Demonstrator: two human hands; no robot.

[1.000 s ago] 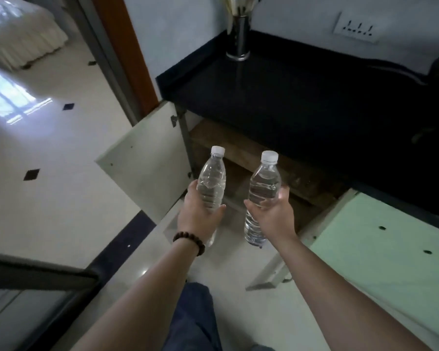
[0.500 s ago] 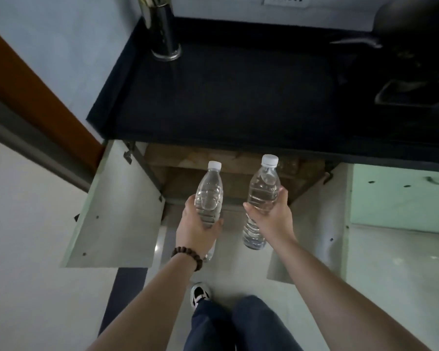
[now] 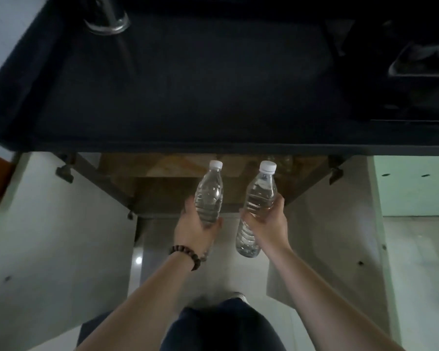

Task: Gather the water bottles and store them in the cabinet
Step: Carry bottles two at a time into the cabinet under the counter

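Clear plastic, white caps: two bottles in play, one per hand. Left bottle (image 3: 208, 196) sits in the left hand (image 3: 194, 230), right bottle (image 3: 257, 206) in the right hand (image 3: 269, 224). Both sets of fingers are wrapped round the bottle bodies, left one gripping nearer the bottom, right one around the middle so its base hangs out below the hand. Both are held roughly upright, caps tipped away from the person, side by side but not touching, right in front of the open cabinet (image 3: 178, 183) under the counter (image 3: 188, 84).

So I'd say the gathering part is done for these two and this is the carry-in step. They're not inside yet, just hovering at the mouth of the opening. Next move looks like lowering and pushing both forward under the counter edge onto the wooden shelf, then letting go. Probably needs a crouch, since the opening is low and the counter overhangs it.

Count-wise: two bottles in hand, two cabinet doors swung wide, left door (image 3: 61, 236) and right door (image 3: 335, 224). There may be something glassy already at the back right of the shelf, too dim to tell. One beaded bracelet (image 3: 185, 254) on the left wrist. Up on the counter there's one shiny metal cup (image 3: 107, 19) at the left and a dark pan-looking thing (image 3: 416, 59) at the right.
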